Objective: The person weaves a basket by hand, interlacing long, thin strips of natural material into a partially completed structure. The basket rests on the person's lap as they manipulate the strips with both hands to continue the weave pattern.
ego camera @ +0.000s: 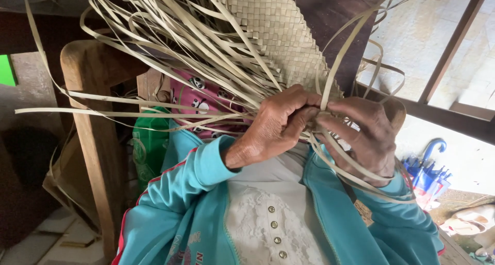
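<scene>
Pale, dry palm strips make up the woven mat (281, 33) that the person holds up in front of the chest, its tight checkered plaiting filling the upper middle of the view and ending in a ragged working edge just above the hands. From that edge a great spray of loose strips (154, 48) fans out to the left and upward, some arcing far across a wooden post (93, 141). The left hand (273, 128) reaches across with its fingers (301, 115) pressed together and curled onto the strips at the mat's lower edge, pinching them against the thumb. The right hand (368, 136) meets it from the other side, fingers bent inward and closed on a few strips; one long strip (343, 51) rises from between the two hands and loops high to the right, while others curve down around the right wrist. Both hands touch each other at the fingertips, right at the weave's edge. Turquoise jacket sleeves (193, 193) with red piping cover both arms, over a white lace top with small round buttons. Behind the strips sits a pink cloth (203, 102) printed with pandas, and just beside it a green bag (149, 146). A folded blue umbrella (428, 174) lies on the floor to the right.
</scene>
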